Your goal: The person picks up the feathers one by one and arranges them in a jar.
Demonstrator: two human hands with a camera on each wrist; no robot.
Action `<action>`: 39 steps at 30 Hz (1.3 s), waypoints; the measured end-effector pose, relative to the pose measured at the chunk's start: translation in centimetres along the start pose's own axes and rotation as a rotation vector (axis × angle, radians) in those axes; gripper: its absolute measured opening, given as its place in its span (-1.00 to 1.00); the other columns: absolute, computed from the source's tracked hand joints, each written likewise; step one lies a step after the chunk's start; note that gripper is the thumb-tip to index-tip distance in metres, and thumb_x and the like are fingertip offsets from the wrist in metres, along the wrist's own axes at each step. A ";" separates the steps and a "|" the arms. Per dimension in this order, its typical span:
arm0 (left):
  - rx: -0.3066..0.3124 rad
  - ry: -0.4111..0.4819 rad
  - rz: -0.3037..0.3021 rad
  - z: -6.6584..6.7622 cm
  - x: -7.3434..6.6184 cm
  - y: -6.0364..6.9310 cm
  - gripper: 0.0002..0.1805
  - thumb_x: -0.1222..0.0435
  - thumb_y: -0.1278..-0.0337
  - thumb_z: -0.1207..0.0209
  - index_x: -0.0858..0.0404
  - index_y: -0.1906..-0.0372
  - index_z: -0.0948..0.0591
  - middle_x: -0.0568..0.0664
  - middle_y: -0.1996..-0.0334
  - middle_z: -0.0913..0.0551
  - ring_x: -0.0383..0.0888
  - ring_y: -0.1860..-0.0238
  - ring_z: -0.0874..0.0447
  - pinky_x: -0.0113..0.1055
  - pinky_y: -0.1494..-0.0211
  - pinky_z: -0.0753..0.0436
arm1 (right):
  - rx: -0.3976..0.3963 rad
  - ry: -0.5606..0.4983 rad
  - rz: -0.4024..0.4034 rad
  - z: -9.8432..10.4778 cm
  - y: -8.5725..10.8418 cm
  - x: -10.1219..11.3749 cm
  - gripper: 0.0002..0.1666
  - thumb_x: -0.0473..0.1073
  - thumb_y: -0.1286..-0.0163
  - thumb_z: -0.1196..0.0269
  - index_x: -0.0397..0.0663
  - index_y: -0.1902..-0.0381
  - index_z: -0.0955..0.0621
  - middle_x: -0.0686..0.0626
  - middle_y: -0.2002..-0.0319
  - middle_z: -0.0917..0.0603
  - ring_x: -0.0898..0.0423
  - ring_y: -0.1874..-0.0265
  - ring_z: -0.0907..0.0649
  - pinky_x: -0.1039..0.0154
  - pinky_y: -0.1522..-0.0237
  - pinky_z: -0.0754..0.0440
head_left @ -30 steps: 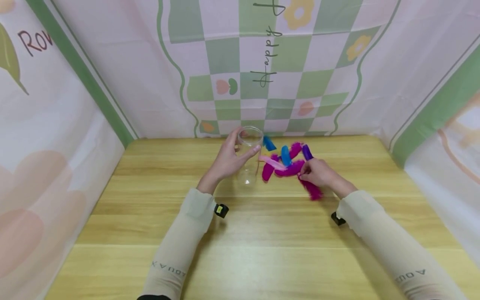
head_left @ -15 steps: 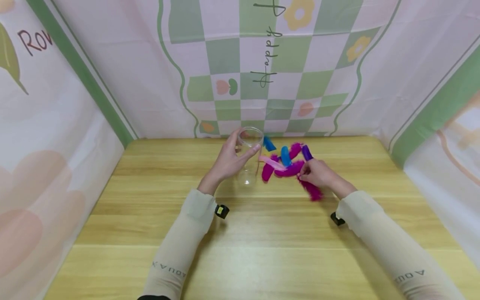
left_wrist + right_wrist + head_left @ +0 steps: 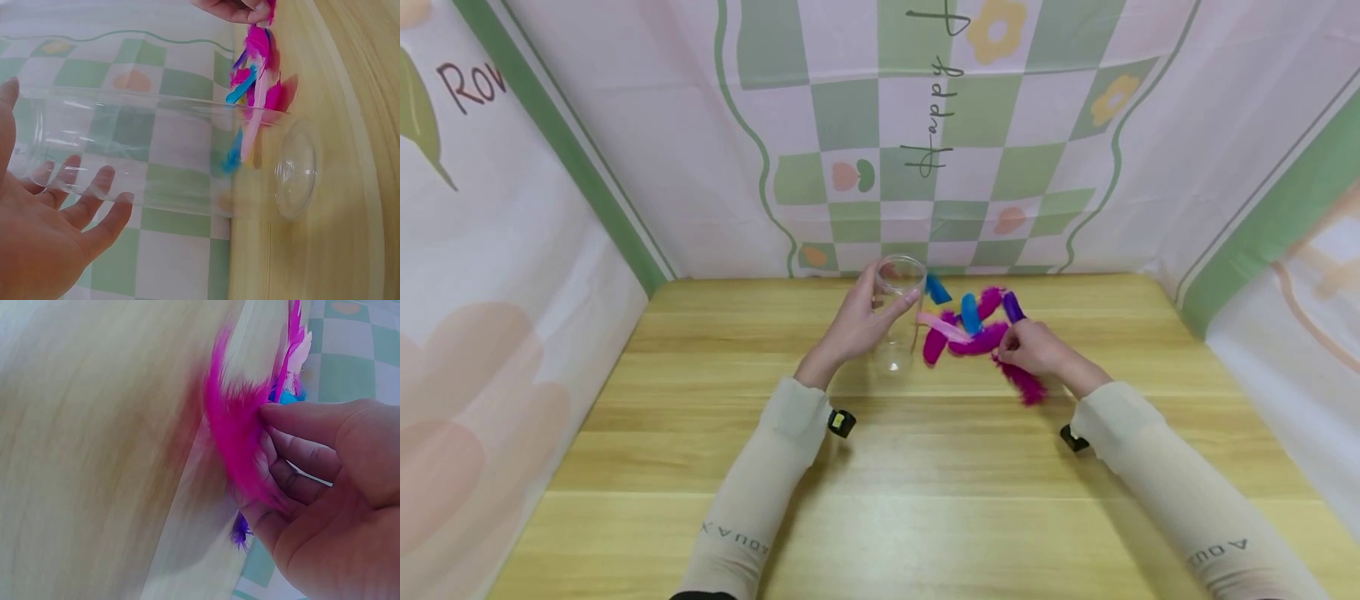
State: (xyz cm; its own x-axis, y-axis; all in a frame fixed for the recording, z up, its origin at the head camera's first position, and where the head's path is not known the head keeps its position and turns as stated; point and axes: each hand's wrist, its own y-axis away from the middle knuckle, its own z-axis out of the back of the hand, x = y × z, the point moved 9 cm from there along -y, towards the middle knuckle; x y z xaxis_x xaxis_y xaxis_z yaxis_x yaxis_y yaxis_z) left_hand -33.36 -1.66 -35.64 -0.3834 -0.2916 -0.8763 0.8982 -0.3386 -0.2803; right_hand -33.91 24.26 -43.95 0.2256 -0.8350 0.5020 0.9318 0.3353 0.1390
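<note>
A tall clear jar [image 3: 897,333] stands upright on the table, its round mouth facing up and no feather visible inside. My left hand [image 3: 861,321] grips it near the top, the thumb on the near side; in the left wrist view the fingers [image 3: 103,215] show through the clear wall. To the right, my right hand [image 3: 1036,346] pinches a magenta feather [image 3: 234,425] between thumb and fingers, low over the table. Between jar and right hand lies a loose pile of feathers: magenta [image 3: 977,340], pale pink [image 3: 945,326], blue [image 3: 971,313] and purple [image 3: 1013,306], with some yellow partly hidden.
The wooden table [image 3: 880,500] ends at the back against a checked cloth wall [image 3: 910,183]. Cloth walls also stand at the left [image 3: 512,292] and right [image 3: 1285,250]. One blue feather [image 3: 937,288] lies close to the back edge, just behind the jar's right side.
Almost nothing differs. Both hands keep their places on the jar and the magenta feather; the feather's free end sits very slightly lower in the head view.
</note>
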 end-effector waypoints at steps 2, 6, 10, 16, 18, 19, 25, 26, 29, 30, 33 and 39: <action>0.004 -0.007 0.000 0.0 0.0 -0.1 -0.21 -0.14 -0.40 -0.18 0.19 -0.51 -0.24 0.01 -0.28 -0.45 0.02 -0.21 -0.48 0.02 -0.36 -0.51 | -0.002 0.005 0.002 0.0 0.0 0.0 -0.83 -0.30 -0.39 -0.27 -0.27 0.34 -0.75 -0.04 0.47 -0.70 0.09 0.50 -0.53 0.20 0.35 -0.51; 0.014 -0.013 -0.004 0.0 0.0 -0.1 -0.20 -0.13 -0.41 -0.18 0.22 -0.50 -0.23 0.02 -0.29 -0.44 -0.01 -0.21 -0.48 -0.02 -0.34 -0.51 | -0.001 0.025 0.020 0.0 -0.1 0.0 -0.82 -0.29 -0.39 -0.26 -0.24 0.38 -0.75 -0.01 0.51 -0.67 0.10 0.52 -0.53 0.20 0.35 -0.50; 0.024 -0.007 -0.009 -0.1 0.1 -0.1 -0.20 -0.12 -0.43 -0.16 0.27 -0.50 -0.22 0.06 -0.30 -0.43 0.00 -0.23 -0.46 0.00 -0.34 -0.51 | 0.011 0.045 0.040 -0.2 -0.1 0.0 -0.80 -0.29 -0.41 -0.25 -0.22 0.40 -0.73 0.02 0.53 -0.64 0.10 0.52 -0.53 0.20 0.34 -0.49; 0.029 -0.014 -0.007 -0.3 0.2 -0.1 -0.24 -0.13 -0.44 -0.14 0.22 -0.49 -0.23 0.05 -0.31 -0.42 -0.02 -0.25 -0.45 -0.11 -0.32 -0.52 | 0.028 0.025 0.043 -0.4 0.1 0.1 -0.80 -0.29 -0.45 -0.23 -0.24 0.36 -0.73 0.00 0.50 -0.65 0.11 0.51 -0.52 0.20 0.34 -0.48; 0.031 -0.013 -0.008 -0.3 0.3 -0.1 -0.24 -0.12 -0.44 -0.14 0.21 -0.49 -0.23 0.05 -0.31 -0.42 -0.02 -0.25 -0.46 -0.13 -0.32 -0.52 | 0.034 0.006 0.041 -0.3 0.2 0.1 -0.80 -0.31 -0.46 -0.22 -0.26 0.34 -0.72 -0.03 0.48 -0.66 0.11 0.51 -0.52 0.20 0.35 -0.49; 0.031 -0.013 -0.010 -0.3 0.2 -0.1 -0.24 -0.12 -0.45 -0.14 0.21 -0.49 -0.22 0.05 -0.31 -0.42 -0.02 -0.25 -0.46 -0.13 -0.31 -0.52 | 0.036 -0.004 0.038 -0.3 0.3 0.1 -0.81 -0.31 -0.46 -0.22 -0.27 0.33 -0.72 -0.04 0.47 -0.67 0.11 0.51 -0.52 0.20 0.36 -0.49; 0.023 -0.015 -0.015 -0.1 0.3 -0.2 -0.25 -0.13 -0.44 -0.14 0.22 -0.47 -0.23 0.03 -0.29 -0.43 -0.03 -0.24 -0.47 -0.13 -0.30 -0.53 | 0.034 -0.030 0.031 0.3 0.4 0.1 -0.82 -0.31 -0.46 -0.23 -0.31 0.28 -0.72 -0.08 0.39 -0.70 0.08 0.43 -0.56 0.20 0.31 -0.52; 0.022 -0.015 -0.015 -0.1 0.3 -0.3 -0.25 -0.13 -0.44 -0.14 0.21 -0.46 -0.24 0.02 -0.29 -0.43 -0.03 -0.24 -0.47 -0.13 -0.30 -0.53 | 0.030 -0.030 0.036 0.4 0.4 0.2 -0.82 -0.31 -0.46 -0.24 -0.32 0.28 -0.72 -0.09 0.38 -0.70 0.07 0.42 -0.56 0.19 0.31 -0.53; 0.023 -0.012 -0.016 -0.1 0.3 -0.3 -0.25 -0.13 -0.43 -0.15 0.21 -0.47 -0.23 0.02 -0.29 -0.43 -0.04 -0.24 -0.47 -0.13 -0.31 -0.53 | 0.021 -0.038 0.035 0.7 0.4 0.2 -0.83 -0.30 -0.45 -0.26 -0.31 0.28 -0.72 -0.10 0.36 -0.72 0.07 0.39 -0.58 0.19 0.28 -0.54; 0.024 -0.011 -0.015 -0.1 0.2 -0.3 -0.25 -0.13 -0.43 -0.15 0.21 -0.47 -0.23 0.02 -0.29 -0.43 -0.04 -0.24 -0.47 -0.13 -0.31 -0.52 | 0.017 -0.041 0.033 0.8 0.5 0.3 -0.83 -0.30 -0.45 -0.26 -0.30 0.28 -0.73 -0.10 0.35 -0.72 0.07 0.38 -0.59 0.19 0.27 -0.55; 0.027 -0.007 -0.013 -0.1 0.2 -0.3 -0.25 -0.12 -0.44 -0.15 0.21 -0.47 -0.23 0.03 -0.30 -0.43 -0.04 -0.25 -0.47 -0.13 -0.31 -0.52 | 0.009 -0.064 0.026 0.9 0.6 0.3 -0.84 -0.31 -0.46 -0.25 -0.29 0.27 -0.72 -0.12 0.31 -0.74 0.06 0.36 -0.61 0.19 0.26 -0.58; 0.027 0.005 -0.017 -0.1 0.2 -0.2 -0.27 -0.09 -0.44 -0.16 0.23 -0.46 -0.25 0.04 -0.28 -0.43 -0.03 -0.24 -0.47 -0.11 -0.31 -0.53 | -0.041 -0.100 0.026 1.2 0.8 0.2 -0.84 -0.33 -0.45 -0.23 -0.28 0.27 -0.73 -0.11 0.31 -0.76 0.09 0.35 -0.65 0.19 0.24 -0.62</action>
State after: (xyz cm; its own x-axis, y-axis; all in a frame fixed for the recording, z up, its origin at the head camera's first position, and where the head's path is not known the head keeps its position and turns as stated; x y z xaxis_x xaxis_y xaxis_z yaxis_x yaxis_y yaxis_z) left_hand -33.59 -1.53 -35.79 -0.3973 -0.2815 -0.8734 0.8856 -0.3671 -0.2845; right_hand -33.50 24.85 -42.67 0.2219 -0.7780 0.5878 0.9374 0.3362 0.0911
